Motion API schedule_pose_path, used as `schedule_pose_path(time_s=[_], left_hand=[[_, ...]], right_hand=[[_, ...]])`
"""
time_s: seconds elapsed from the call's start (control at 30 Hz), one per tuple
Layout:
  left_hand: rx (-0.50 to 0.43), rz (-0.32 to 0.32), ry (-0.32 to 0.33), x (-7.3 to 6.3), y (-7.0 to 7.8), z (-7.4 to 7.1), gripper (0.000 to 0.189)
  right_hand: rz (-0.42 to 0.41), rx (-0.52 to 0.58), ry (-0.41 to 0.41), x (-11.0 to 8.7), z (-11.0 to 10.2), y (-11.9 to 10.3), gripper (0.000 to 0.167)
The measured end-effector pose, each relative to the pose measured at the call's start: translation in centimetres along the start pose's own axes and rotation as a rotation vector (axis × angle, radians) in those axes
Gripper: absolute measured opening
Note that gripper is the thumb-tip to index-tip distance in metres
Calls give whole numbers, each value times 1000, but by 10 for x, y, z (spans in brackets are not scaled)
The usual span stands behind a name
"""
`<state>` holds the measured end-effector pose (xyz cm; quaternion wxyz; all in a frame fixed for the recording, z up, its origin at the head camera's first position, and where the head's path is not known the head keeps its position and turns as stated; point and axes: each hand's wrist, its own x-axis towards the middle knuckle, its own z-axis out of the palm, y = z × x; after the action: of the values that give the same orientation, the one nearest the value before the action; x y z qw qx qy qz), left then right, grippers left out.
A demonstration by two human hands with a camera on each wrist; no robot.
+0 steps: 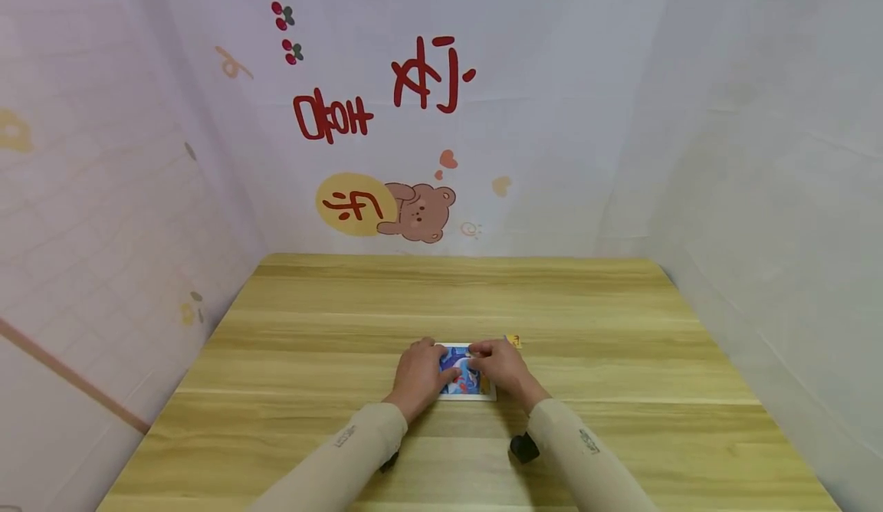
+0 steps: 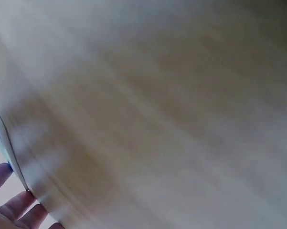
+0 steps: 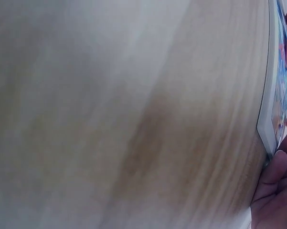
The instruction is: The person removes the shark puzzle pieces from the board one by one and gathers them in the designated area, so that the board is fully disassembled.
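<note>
A small flat picture [image 1: 464, 380] in a white frame [image 1: 448, 398] lies on the wooden table, mostly blue with a whale-like figure and some red and orange. My left hand [image 1: 421, 374] holds its left side, thumb over the picture and fingers along the edge. In the left wrist view, fingertips [image 2: 20, 204] meet the frame's rim. My right hand [image 1: 503, 362] is over the upper right part, thumb and forefinger curled close together at the surface. I cannot tell whether something small is between them. Right-hand fingers [image 3: 273, 169] bend by the frame's corner in the right wrist view.
A small yellow piece [image 1: 513, 340] lies on the table [image 1: 331, 290] just behind my right hand. Pale printed cloth [image 1: 552, 152] hangs behind the table and along both sides. Dark wrist devices [image 1: 524, 448] show beneath the sleeves.
</note>
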<state>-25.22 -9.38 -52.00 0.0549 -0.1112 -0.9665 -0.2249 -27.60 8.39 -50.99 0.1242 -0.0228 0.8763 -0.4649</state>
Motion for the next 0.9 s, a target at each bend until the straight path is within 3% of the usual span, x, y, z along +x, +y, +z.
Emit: schedule_pose_path(time_s=[0.4,0.9], left_hand=[[6,7,-2,6,1,-1,44],[-2,17,10,-3,5,-2,43]], right_hand=[[-29,115,28,2,-3,-1,32],[-19,-3,81,3,3,0,28]])
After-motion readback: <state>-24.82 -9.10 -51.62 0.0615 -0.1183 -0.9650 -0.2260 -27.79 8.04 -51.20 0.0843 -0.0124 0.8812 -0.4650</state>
